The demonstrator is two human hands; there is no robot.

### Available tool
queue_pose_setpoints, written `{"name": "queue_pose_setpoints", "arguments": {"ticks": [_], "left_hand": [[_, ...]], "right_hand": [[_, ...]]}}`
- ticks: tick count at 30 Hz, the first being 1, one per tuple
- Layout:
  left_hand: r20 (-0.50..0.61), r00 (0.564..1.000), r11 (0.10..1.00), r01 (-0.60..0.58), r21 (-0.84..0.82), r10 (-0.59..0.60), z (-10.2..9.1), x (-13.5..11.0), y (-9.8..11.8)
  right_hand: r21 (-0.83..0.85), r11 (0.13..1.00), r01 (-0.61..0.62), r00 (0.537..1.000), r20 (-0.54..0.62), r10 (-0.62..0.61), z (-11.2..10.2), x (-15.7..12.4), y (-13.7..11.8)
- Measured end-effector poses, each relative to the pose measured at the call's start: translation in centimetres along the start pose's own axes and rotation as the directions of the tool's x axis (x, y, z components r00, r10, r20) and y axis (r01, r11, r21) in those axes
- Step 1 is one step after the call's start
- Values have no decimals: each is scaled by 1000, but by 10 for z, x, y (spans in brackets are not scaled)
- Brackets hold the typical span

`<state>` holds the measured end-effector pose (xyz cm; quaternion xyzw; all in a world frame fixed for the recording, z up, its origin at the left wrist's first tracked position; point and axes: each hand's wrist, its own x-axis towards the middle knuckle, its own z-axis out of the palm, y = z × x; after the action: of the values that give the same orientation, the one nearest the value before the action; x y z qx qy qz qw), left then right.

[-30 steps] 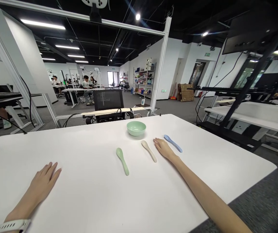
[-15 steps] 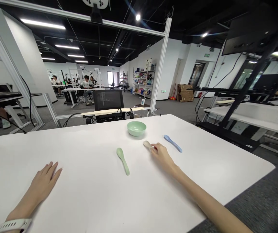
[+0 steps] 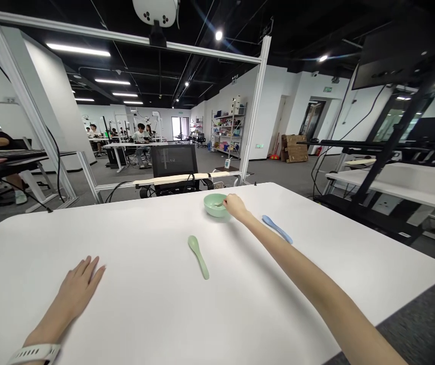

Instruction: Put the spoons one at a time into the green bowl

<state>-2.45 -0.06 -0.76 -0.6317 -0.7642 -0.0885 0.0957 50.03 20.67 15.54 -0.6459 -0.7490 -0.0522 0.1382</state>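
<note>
My right hand (image 3: 235, 206) is over the rim of a pale green bowl (image 3: 211, 206), fingers closed on a cream spoon (image 3: 219, 205). Only a small tip of that spoon shows inside the bowl; my hand hides the rest. A green spoon (image 3: 198, 256) lies on the white table (image 3: 126, 243) below the bowl, and a blue spoon (image 3: 277, 228) lies to the right, partly behind my right forearm. My left hand (image 3: 76, 288) rests flat and open on the table, far from the spoons, with a white watch (image 3: 35, 353) on its wrist.
An aluminium frame (image 3: 255, 116) stands behind the table, with a black office chair (image 3: 174, 161) and a cream bar (image 3: 187, 178) beyond the far edge. Other people sit at desks to the far left and back. Shelves and a cardboard box stand further off.
My right hand has lifted the cream spoon from the table and moved forward to the bowl. The spoon's old spot on the table now shows bare surface. My left hand has not moved.
</note>
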Motion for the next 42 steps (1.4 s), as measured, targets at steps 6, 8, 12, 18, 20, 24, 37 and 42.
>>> {"name": "queue_pose_setpoints", "arguments": {"ticks": [6,8,12,18,20,24,37,42], "left_hand": [[61,993,986,-107,130,99,-1,-3,-2],[62,992,986,-117,122,110,-3,-4,-1],[73,995,995,-69,74,63,-9,-4,5],[9,999,998,44,-42,-43,-10,-4,12],[8,1000,999,23,-43,-23,-7,-3,10],[-36,999,998,-25,-58,23,-4,-3,6],[42,996,993,77,-85,-73,-13,-5,14],[-23,999,997,21,-74,-23,-6,-3,8]], "right_hand": [[-43,998,-39,999,10,39,14,6,-11],[-40,999,-36,999,11,37,15,5,-11],[1,1000,-22,999,-37,22,13,-3,0],[145,989,31,984,-179,-5,30,-51,52],[156,986,58,987,-159,-33,43,-73,73],[180,978,105,993,-79,-92,68,-107,106],[226,968,114,993,-33,-109,77,-121,113],[257,960,112,990,-111,-86,65,-102,110]]}}
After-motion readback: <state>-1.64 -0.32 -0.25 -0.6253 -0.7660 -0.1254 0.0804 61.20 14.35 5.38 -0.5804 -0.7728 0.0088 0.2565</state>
